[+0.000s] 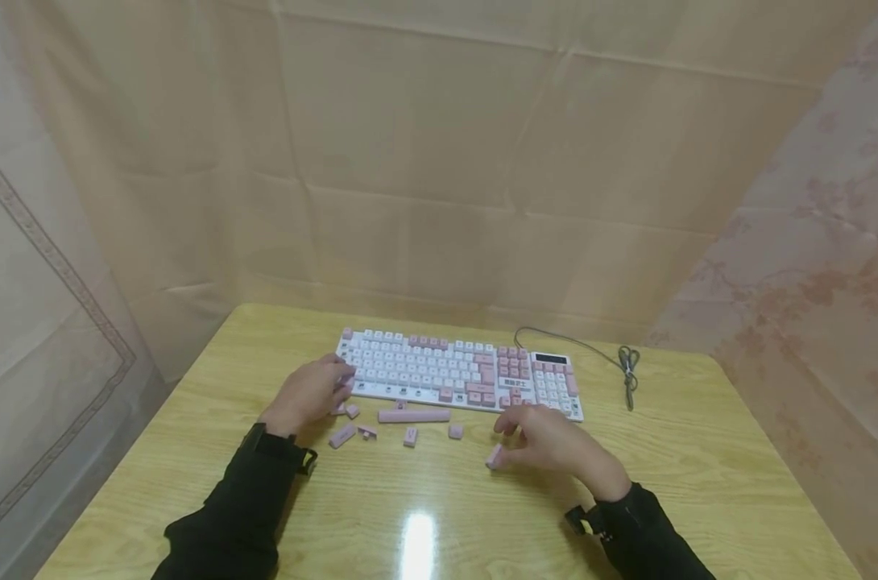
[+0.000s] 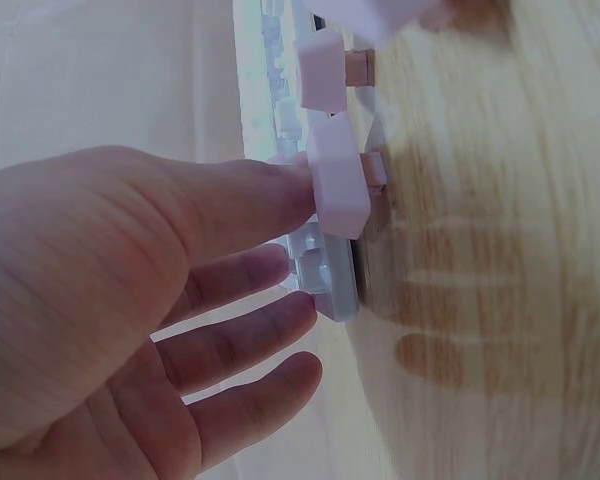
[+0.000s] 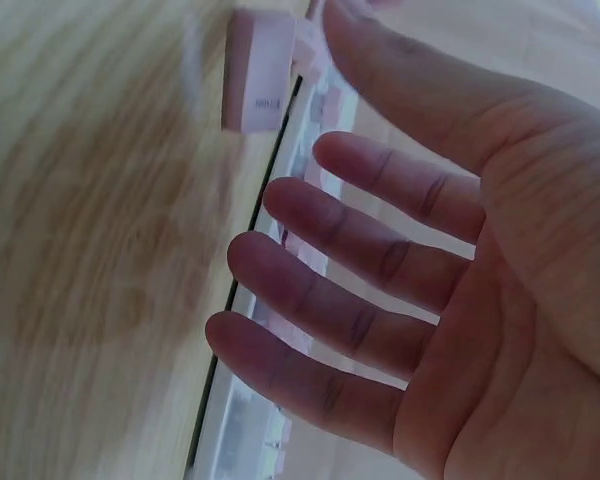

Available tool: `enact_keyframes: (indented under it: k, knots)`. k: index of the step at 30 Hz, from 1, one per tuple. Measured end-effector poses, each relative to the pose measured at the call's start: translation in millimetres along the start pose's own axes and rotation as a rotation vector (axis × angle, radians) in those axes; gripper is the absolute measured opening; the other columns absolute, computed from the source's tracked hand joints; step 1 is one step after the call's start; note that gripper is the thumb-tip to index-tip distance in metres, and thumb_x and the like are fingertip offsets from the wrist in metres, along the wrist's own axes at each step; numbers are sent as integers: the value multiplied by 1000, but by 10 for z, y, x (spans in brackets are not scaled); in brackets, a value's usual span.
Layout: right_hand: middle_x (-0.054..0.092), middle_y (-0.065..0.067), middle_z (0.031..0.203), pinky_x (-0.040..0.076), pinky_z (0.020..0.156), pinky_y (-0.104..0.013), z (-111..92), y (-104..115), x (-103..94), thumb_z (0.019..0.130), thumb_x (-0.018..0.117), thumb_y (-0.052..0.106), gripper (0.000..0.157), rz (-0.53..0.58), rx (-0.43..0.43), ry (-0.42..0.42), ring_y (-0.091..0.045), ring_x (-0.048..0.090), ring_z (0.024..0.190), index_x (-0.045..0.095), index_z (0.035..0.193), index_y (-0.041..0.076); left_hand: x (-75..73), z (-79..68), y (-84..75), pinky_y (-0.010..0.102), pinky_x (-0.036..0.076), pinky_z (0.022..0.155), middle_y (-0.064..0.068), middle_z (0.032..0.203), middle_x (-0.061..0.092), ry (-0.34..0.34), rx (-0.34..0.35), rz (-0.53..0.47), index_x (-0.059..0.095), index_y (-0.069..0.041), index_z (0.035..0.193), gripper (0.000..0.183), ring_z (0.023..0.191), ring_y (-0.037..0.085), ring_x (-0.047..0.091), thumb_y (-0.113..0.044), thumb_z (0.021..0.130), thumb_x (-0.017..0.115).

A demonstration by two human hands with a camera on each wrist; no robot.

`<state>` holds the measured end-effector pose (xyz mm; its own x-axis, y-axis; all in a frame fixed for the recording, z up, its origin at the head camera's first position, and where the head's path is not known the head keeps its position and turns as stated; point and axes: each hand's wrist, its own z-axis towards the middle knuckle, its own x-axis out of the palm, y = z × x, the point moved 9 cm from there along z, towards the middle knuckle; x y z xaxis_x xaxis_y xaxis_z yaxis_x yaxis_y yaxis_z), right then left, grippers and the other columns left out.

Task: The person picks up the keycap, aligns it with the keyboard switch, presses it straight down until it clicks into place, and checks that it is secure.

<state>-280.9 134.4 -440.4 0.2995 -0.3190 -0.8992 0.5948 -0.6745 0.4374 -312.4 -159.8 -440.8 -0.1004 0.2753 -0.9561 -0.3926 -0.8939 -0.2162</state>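
Note:
A white and pink keyboard [image 1: 410, 366] lies at the back of the table. My left hand [image 1: 310, 395] is at its left end, fingers over the front left corner, where bare key sockets [image 2: 310, 255] show. In the left wrist view the thumb overlaps a pink keycap [image 2: 338, 180], and the other visible fingers are spread loosely; the index fingertip is hidden. My right hand [image 1: 544, 439] hovers in front of the keyboard's right part, fingers loosely bent and apart. Beside its thumb stands a pink Enter keycap [image 3: 255, 70], with nothing between the fingers.
Before the keyboard lie a long pink spacebar [image 1: 414, 416] and several loose keycaps, among them a slim one [image 1: 342, 436], an upright one [image 1: 410, 437] and a square one [image 1: 456, 432]. A grey cable [image 1: 577, 342] runs right to a coiled bundle [image 1: 629, 370]. Behind hangs a beige curtain [image 1: 439, 177].

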Motion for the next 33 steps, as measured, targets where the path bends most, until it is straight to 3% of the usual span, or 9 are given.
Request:
enact_keyframes:
  k: [5,17,23,33]
  knots:
    - [66,7,88,49,67,-28,11,64,78,71,76,45,45,-29,-30,4,-11,58,74,68,100,12,-1,-1,-6,42,50,80,14,107,62,-2,3,0,65,-1,115,32,93,26,61,-14,85,68]
    - [60,8,87,47,67,-28,41,88,149,68,73,56,54,-166,9,-14,-6,51,73,67,102,15,-17,4,-4,42,50,80,13,106,63,-8,6,-9,65,-1,115,32,93,27,61,-14,86,67]
    - [61,6,87,48,70,-31,39,83,161,68,76,50,50,-161,3,-14,-9,54,77,67,101,13,8,9,3,43,50,82,13,107,62,1,0,2,65,-2,115,32,94,27,60,-15,86,67]
    - [60,8,81,48,65,-27,58,24,179,71,78,40,45,-126,18,3,-5,52,69,68,100,7,5,6,9,43,49,82,13,108,62,12,-10,3,65,-2,116,33,94,27,60,-15,87,66]
